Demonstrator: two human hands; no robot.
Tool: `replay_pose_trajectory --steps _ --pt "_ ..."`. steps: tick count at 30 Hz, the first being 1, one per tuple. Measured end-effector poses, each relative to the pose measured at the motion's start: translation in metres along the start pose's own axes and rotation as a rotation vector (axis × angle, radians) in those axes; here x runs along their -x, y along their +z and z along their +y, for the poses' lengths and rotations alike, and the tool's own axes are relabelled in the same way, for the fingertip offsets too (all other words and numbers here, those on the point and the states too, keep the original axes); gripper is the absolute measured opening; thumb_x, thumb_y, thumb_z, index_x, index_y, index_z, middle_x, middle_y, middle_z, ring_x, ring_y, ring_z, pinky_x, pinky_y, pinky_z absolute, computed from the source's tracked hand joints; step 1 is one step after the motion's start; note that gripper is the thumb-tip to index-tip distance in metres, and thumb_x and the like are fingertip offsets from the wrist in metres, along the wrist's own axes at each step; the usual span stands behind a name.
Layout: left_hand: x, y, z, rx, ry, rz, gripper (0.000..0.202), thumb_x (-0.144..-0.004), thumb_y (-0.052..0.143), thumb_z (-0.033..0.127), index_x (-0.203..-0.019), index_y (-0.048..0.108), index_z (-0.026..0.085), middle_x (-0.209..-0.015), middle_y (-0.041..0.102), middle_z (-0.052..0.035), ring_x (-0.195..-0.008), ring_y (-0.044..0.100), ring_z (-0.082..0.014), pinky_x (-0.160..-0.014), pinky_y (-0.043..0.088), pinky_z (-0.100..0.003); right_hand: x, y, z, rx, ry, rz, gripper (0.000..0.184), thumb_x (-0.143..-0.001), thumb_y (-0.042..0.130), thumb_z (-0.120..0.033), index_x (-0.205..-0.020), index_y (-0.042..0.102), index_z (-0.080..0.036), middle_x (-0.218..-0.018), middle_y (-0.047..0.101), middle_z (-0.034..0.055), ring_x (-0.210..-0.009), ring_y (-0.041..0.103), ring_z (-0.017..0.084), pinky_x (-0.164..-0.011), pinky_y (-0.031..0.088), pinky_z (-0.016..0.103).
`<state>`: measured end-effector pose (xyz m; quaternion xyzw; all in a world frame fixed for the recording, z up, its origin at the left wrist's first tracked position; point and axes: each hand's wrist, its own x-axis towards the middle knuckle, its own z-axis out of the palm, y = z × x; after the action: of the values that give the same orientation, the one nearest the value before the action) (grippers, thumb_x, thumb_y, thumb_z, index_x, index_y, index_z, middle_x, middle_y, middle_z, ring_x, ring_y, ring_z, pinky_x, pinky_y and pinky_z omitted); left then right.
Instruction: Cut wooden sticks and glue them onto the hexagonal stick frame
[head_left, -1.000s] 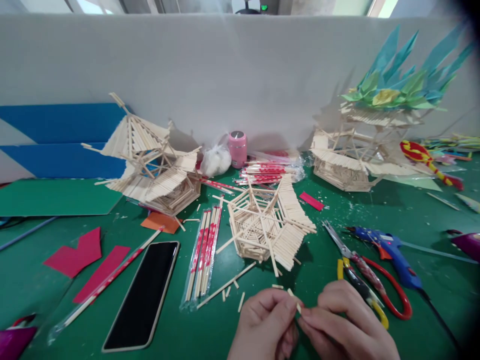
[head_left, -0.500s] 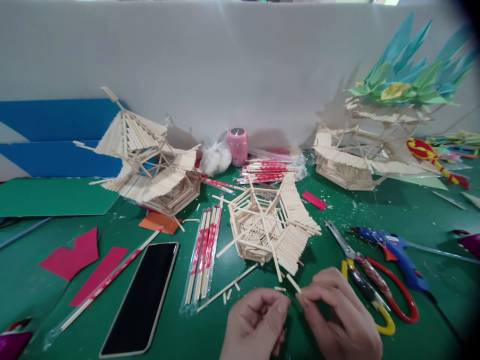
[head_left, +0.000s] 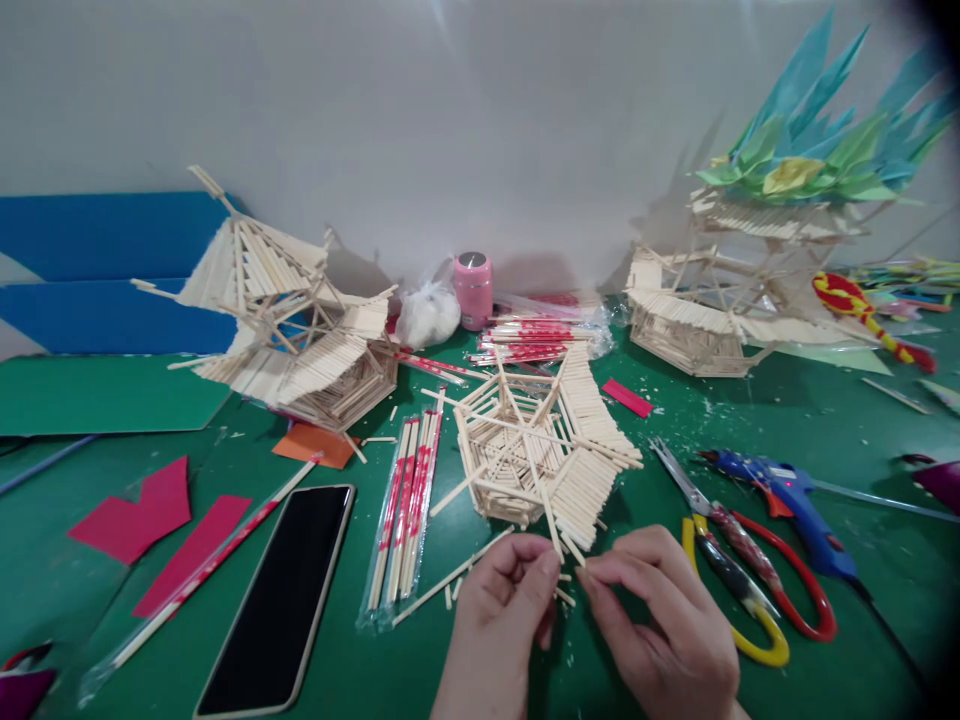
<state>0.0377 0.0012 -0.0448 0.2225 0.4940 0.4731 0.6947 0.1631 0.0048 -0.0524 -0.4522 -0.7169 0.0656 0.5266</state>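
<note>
My left hand (head_left: 499, 610) and my right hand (head_left: 660, 625) are low in the middle of the view, both with fingers pinched. Between the two sets of fingertips is a short wooden stick piece (head_left: 571, 548), which the right thumb and forefinger grip. The left fingertips are pinched just beside it; what they hold I cannot make out. Right behind the fingers sits a hexagonal model of wooden sticks (head_left: 536, 445) on the green mat (head_left: 750, 420); the stick piece lies against its near edge.
A black phone (head_left: 281, 595) lies at the left. Wrapped chopsticks (head_left: 405, 500) lie beside it. Scissors (head_left: 739, 560) and a blue glue gun (head_left: 791, 500) lie on the right. Two larger stick models (head_left: 289, 335) (head_left: 705, 310), a pink can (head_left: 474, 290) and red paper scraps (head_left: 131, 515) stand around.
Both hands have moved up and away from me toward the hexagonal model. The stick piece, held between the fingertips before, now sits at the model's near edge.
</note>
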Motion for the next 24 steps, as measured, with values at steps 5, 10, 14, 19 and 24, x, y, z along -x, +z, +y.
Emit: replay_pose_trajectory --steps 5,10,14,19,24 --pt "-0.0039 0.0021 -0.0011 0.023 -0.001 -0.023 0.019 -0.068 0.065 0.034 -0.068 0.059 0.015 -0.051 0.045 0.0065 -0.044 0.035 -0.0050 -0.043 0.023 -0.020 0.0010 0.0023 0.0021 0.009 0.001 -0.028 0.011 -0.071 0.058 -0.003 -0.072 0.057 -0.015 -0.065 0.052 0.0030 -0.061 0.048 0.012 -0.050 0.043 0.024" --pt "-0.0053 0.0045 -0.0008 0.042 -0.003 -0.038 0.019 -0.068 0.065 0.033 -0.065 0.059 0.015 -0.051 0.046 0.0061 -0.044 0.035 -0.0049 -0.043 0.021 -0.020 0.0005 0.0032 0.0023 0.019 -0.005 -0.033 0.012 -0.070 0.058 -0.003 -0.073 0.057 -0.014 -0.065 0.051 0.0031 -0.061 0.047 0.012 -0.051 0.042 0.025" --pt "-0.0063 0.0044 -0.0009 0.055 -0.006 -0.045 0.018 -0.068 0.065 0.032 -0.065 0.058 0.015 -0.050 0.046 0.0064 -0.043 0.034 -0.0046 -0.043 0.020 -0.020 0.0008 0.0029 0.0029 0.020 -0.008 -0.044 0.012 -0.071 0.059 -0.003 -0.073 0.057 -0.014 -0.066 0.051 0.0030 -0.061 0.047 0.012 -0.051 0.042 0.025" --pt "-0.0073 0.0049 -0.0009 0.054 -0.013 -0.053 0.019 -0.069 0.064 0.031 -0.064 0.057 0.014 -0.049 0.045 0.0065 -0.043 0.034 -0.0045 -0.043 0.020 -0.021 -0.0013 0.0027 0.0025 0.031 -0.015 -0.035 0.012 -0.070 0.059 -0.003 -0.073 0.057 -0.015 -0.066 0.051 0.0030 -0.062 0.047 0.012 -0.051 0.042 0.024" --pt "-0.0087 0.0046 -0.0029 0.048 -0.012 -0.048 0.018 -0.069 0.063 0.030 -0.063 0.057 0.014 -0.049 0.045 0.0065 -0.042 0.033 -0.0043 -0.043 0.019 -0.021 -0.0024 0.0019 0.0002 0.023 0.005 -0.021 0.013 -0.070 0.059 -0.003 -0.074 0.055 -0.014 -0.065 0.052 0.0023 -0.061 0.047 0.011 -0.051 0.042 0.024"
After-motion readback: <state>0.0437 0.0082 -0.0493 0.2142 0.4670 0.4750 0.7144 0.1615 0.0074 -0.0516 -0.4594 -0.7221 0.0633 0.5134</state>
